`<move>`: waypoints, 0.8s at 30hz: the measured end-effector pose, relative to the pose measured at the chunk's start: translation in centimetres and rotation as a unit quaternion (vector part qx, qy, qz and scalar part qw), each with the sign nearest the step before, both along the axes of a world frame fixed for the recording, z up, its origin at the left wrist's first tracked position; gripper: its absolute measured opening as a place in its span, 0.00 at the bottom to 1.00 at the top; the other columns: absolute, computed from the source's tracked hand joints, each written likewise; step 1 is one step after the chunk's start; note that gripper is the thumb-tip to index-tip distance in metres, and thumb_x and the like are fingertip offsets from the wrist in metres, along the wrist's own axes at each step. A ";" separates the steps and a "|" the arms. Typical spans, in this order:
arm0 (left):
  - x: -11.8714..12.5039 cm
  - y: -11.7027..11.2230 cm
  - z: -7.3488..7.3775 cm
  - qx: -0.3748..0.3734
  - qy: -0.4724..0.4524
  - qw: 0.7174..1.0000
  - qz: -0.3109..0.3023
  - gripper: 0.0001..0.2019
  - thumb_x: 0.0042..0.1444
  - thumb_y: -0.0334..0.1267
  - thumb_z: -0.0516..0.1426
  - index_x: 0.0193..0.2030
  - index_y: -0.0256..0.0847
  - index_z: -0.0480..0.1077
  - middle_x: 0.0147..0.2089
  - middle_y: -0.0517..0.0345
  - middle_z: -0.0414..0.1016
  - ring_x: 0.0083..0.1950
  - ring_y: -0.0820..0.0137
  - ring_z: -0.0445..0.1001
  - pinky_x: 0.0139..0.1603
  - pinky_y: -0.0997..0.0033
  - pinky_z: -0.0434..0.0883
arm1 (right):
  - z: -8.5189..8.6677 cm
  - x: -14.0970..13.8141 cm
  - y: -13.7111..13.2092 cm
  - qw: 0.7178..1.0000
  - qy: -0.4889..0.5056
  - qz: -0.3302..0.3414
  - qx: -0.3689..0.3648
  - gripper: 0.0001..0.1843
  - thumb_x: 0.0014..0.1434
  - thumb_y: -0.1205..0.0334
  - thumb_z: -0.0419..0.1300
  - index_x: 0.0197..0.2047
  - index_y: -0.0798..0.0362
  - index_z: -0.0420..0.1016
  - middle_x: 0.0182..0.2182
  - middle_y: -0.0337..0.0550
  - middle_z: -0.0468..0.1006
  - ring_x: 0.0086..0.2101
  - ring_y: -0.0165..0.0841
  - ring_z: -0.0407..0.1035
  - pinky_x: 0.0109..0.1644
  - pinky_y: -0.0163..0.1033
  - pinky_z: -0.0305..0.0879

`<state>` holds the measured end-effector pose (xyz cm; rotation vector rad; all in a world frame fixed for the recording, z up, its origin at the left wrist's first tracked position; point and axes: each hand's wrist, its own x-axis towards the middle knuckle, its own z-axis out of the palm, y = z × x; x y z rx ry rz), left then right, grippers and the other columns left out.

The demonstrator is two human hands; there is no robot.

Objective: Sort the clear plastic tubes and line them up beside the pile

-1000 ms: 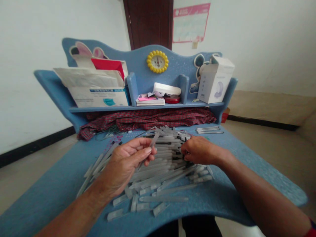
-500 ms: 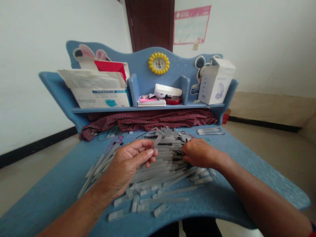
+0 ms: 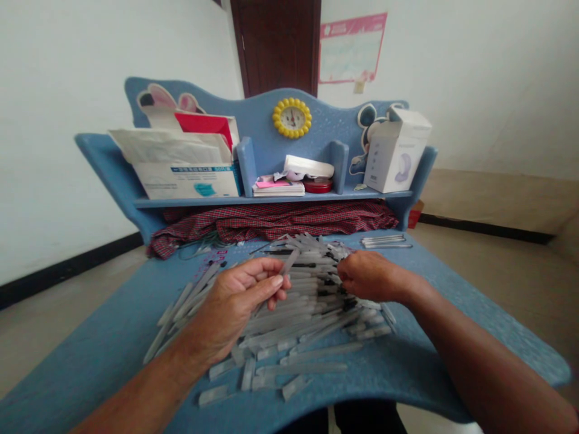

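Head view, reading from the left: on a blue counter (image 3: pixel 113 343), a loose bunch of tubes (image 3: pixel 194 290) lying aslant, with a mask box (image 3: pixel 181 181) standing on the shelf (image 3: pixel 271 200) behind. Next, in the left hand (image 3: pixel 242 295), a clear tube (image 3: pixel 291 261), pinched between thumb and bent fingers without a gap, tilted, with the upper end pointing away and to the right over the pile (image 3: pixel 289 307). In the middle, that broad pile of similar tubes, mostly lying crosswise; at the near edge, several short pieces (image 3: pixel 248 374) strewn about; beyond the far edge, a crumpled plaid cloth (image 3: pixel 280 220) under the shelf. Farther right, at the right side of the pile, the right hand (image 3: pixel 368 274), with fingers curled down close by some dark tips (image 3: pixel 326 292); cannot tell how far open or what, if anything, held there. Last, thin metal rods (image 3: pixel 384 242) side by side and, on the shelf, a white box (image 3: pixel 393 157).
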<state>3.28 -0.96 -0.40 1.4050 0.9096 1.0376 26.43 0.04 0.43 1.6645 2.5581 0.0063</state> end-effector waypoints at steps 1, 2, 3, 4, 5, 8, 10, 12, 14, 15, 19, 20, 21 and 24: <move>0.0 0.0 -0.1 -0.003 -0.001 1.000 0.000 0.08 0.48 0.35 0.61 0.36 0.37 0.72 0.29 0.58 0.75 0.29 0.74 0.71 0.27 0.77 0.65 | 0.2 0.3 0.0 0.999 0.041 -0.002 0.002 0.12 0.49 0.70 0.52 0.30 0.57 0.77 0.27 0.47 0.79 0.29 0.35 0.72 0.30 0.34 0.62; -0.1 0.0 -0.1 -0.006 -0.002 1.000 0.000 0.08 0.48 0.35 0.61 0.37 0.37 0.72 0.29 0.58 0.75 0.29 0.74 0.71 0.27 0.77 0.65 | 0.3 0.5 0.0 0.994 0.105 -0.005 -0.002 0.11 0.50 0.70 0.53 0.30 0.56 0.77 0.24 0.44 0.78 0.26 0.32 0.71 0.29 0.33 0.61; -0.1 0.0 -0.1 -0.011 -0.003 1.000 0.000 0.08 0.48 0.35 0.61 0.37 0.37 0.72 0.29 0.58 0.75 0.29 0.74 0.70 0.27 0.77 0.64 | 0.4 0.7 0.0 0.982 0.189 -0.009 -0.014 0.10 0.51 0.69 0.53 0.30 0.56 0.76 0.21 0.41 0.76 0.23 0.29 0.69 0.27 0.31 0.59; -0.1 -0.1 -0.2 -0.017 -0.003 1.000 -0.001 0.08 0.48 0.35 0.61 0.37 0.37 0.72 0.29 0.58 0.74 0.28 0.75 0.70 0.26 0.78 0.64 | 0.4 0.6 -0.1 0.959 0.282 -0.013 -0.034 0.08 0.52 0.67 0.54 0.30 0.56 0.75 0.18 0.38 0.73 0.21 0.27 0.67 0.24 0.30 0.58; -0.1 -0.1 -0.2 -0.025 -0.002 1.000 -0.003 0.08 0.48 0.36 0.61 0.37 0.37 0.72 0.28 0.59 0.73 0.28 0.76 0.69 0.26 0.78 0.63 | 0.3 0.4 -0.3 0.926 0.372 -0.016 -0.054 0.07 0.52 0.66 0.54 0.30 0.56 0.74 0.16 0.36 0.71 0.18 0.26 0.64 0.22 0.29 0.56; 0.0 -0.6 -0.2 -0.047 -0.001 0.999 -0.011 0.09 0.48 0.36 0.62 0.36 0.37 0.72 0.25 0.62 0.69 0.25 0.78 0.65 0.23 0.80 0.59 | -0.3 -1.2 -1.2 0.830 0.551 -0.010 -0.092 0.07 0.53 0.60 0.58 0.29 0.55 0.71 0.13 0.33 0.67 0.15 0.24 0.61 0.18 0.28 0.54; 0.1 -0.8 -0.2 -0.062 -0.013 0.998 -0.021 0.09 0.47 0.36 0.62 0.35 0.36 0.72 0.24 0.64 0.68 0.23 0.79 0.63 0.22 0.80 0.57 | -0.9 -2.5 -1.9 0.791 0.606 0.004 -0.088 0.08 0.52 0.58 0.60 0.28 0.55 0.71 0.13 0.33 0.67 0.15 0.24 0.60 0.18 0.29 0.55; 0.2 -1.1 -0.2 -0.079 -0.031 0.996 -0.035 0.09 0.46 0.35 0.62 0.34 0.36 0.71 0.24 0.63 0.67 0.22 0.79 0.62 0.20 0.80 0.55 | -1.4 -3.6 -2.4 0.779 0.622 0.021 -0.076 0.08 0.52 0.58 0.61 0.28 0.54 0.72 0.13 0.33 0.67 0.15 0.24 0.59 0.19 0.30 0.56; 0.3 -1.2 -0.4 -0.094 -0.046 0.993 -0.050 0.09 0.47 0.35 0.62 0.34 0.35 0.70 0.24 0.62 0.68 0.21 0.80 0.61 0.19 0.81 0.53 | -1.9 -4.3 -2.8 0.782 0.619 0.035 -0.058 0.07 0.52 0.59 0.60 0.29 0.54 0.73 0.13 0.33 0.68 0.15 0.24 0.60 0.20 0.30 0.58; 0.2 -1.2 -0.5 -0.099 -0.051 0.992 -0.055 0.08 0.47 0.35 0.62 0.34 0.35 0.70 0.24 0.62 0.69 0.21 0.81 0.61 0.19 0.81 0.53 | -2.1 -4.5 -2.9 0.786 0.615 0.042 -0.051 0.07 0.53 0.59 0.60 0.30 0.54 0.73 0.13 0.33 0.68 0.15 0.25 0.60 0.21 0.31 0.58; 0.1 -1.1 -0.8 -0.117 -0.041 0.990 -0.061 0.08 0.49 0.37 0.61 0.32 0.35 0.69 0.23 0.61 0.70 0.20 0.81 0.62 0.18 0.82 0.53 | -2.5 -4.8 -2.9 0.806 0.588 0.067 -0.038 0.09 0.55 0.57 0.58 0.31 0.54 0.72 0.13 0.33 0.67 0.15 0.24 0.58 0.20 0.31 0.55; 0.0 -1.1 -0.9 -0.120 -0.036 0.990 -0.060 0.08 0.48 0.37 0.62 0.31 0.35 0.69 0.22 0.61 0.70 0.20 0.81 0.62 0.19 0.82 0.53 | -2.6 -4.8 -2.9 0.813 0.577 0.074 -0.035 0.09 0.55 0.57 0.58 0.31 0.54 0.72 0.13 0.33 0.66 0.15 0.24 0.57 0.20 0.31 0.54; 0.0 -1.1 -0.9 -0.122 -0.030 0.990 -0.059 0.08 0.48 0.37 0.62 0.31 0.35 0.69 0.22 0.62 0.70 0.20 0.81 0.63 0.19 0.82 0.54 | -2.7 -4.7 -2.9 0.820 0.566 0.082 -0.030 0.08 0.55 0.58 0.58 0.31 0.54 0.72 0.14 0.33 0.65 0.16 0.24 0.56 0.20 0.31 0.53; 0.0 -1.1 -0.9 -0.117 -0.015 0.992 -0.053 0.08 0.46 0.37 0.62 0.29 0.36 0.68 0.21 0.62 0.70 0.19 0.81 0.63 0.19 0.81 0.54 | -2.7 -4.8 -3.1 0.838 0.535 0.107 -0.003 0.05 0.55 0.62 0.56 0.31 0.54 0.71 0.16 0.32 0.64 0.18 0.24 0.55 0.22 0.31 0.52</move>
